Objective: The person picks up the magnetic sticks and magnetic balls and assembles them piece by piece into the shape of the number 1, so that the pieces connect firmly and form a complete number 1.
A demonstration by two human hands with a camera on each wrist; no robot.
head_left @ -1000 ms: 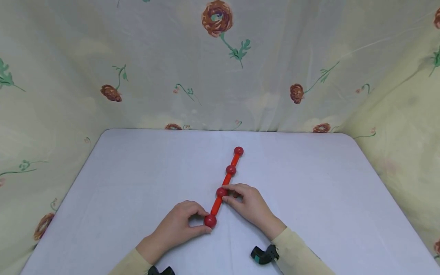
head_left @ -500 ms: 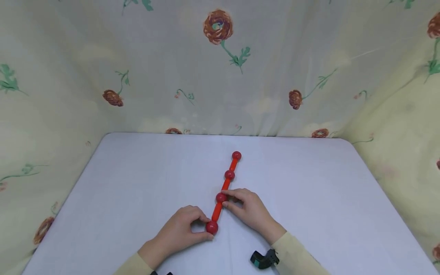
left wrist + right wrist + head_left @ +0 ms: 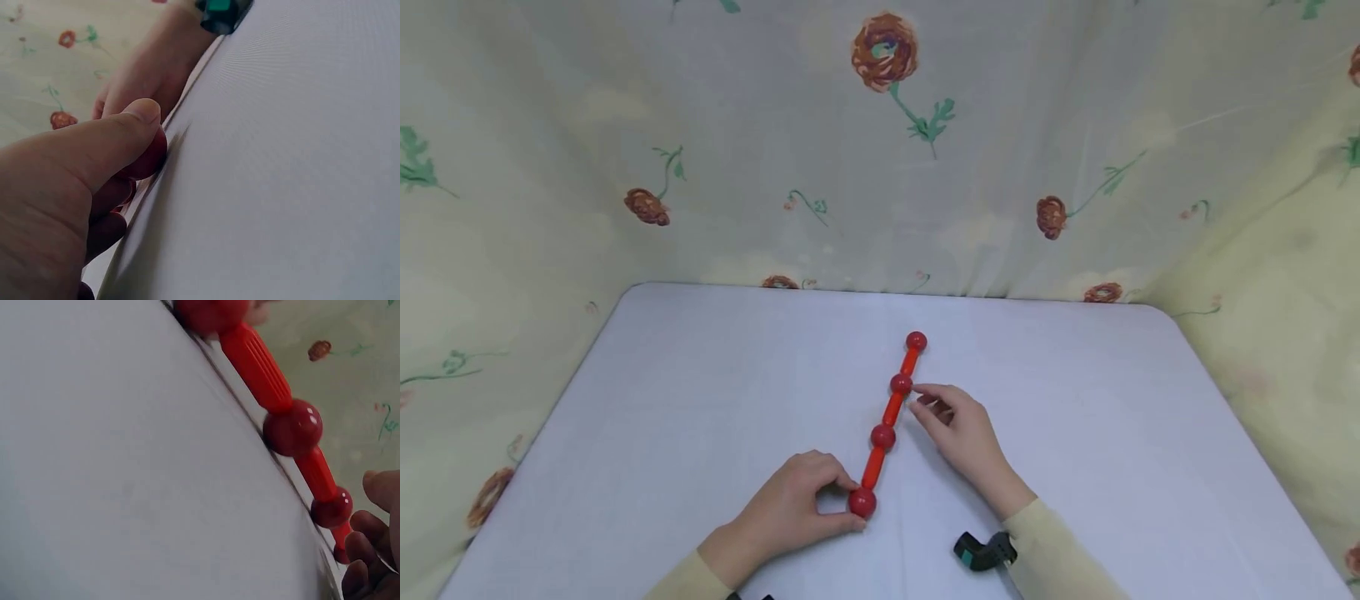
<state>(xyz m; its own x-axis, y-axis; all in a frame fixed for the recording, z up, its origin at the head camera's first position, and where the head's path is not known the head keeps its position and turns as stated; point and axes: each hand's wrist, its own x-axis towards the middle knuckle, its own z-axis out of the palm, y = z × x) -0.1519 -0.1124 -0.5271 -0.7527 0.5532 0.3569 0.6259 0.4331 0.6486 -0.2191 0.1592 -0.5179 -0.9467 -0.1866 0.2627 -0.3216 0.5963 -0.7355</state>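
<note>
A straight chain of several red balls joined by three orange-red ribbed rods (image 3: 873,468) lies slanting across the white table. My left hand (image 3: 793,508) pinches the nearest ball (image 3: 862,502) between thumb and forefinger; in the left wrist view the thumb partly covers that ball (image 3: 150,157). Beside the chain, to its right, is my right hand (image 3: 962,429), thumb and forefinger parted. Its forefinger tip lies close to the second-farthest ball (image 3: 901,384); whether they touch I cannot tell. The right wrist view shows the chain's middle ball (image 3: 294,428) and this hand's curved fingers (image 3: 369,540), holding nothing.
The white table (image 3: 737,375) has rounded far corners. A floral curtain (image 3: 737,167) hangs behind it and along both sides. A black device (image 3: 985,552) sits at my right wrist. The farthest ball (image 3: 916,341) lies short of the table's back edge.
My right hand has let go of the ball second from the near end and moved farther along the chain. The left hand keeps its pinch. The head view has shifted slightly.
</note>
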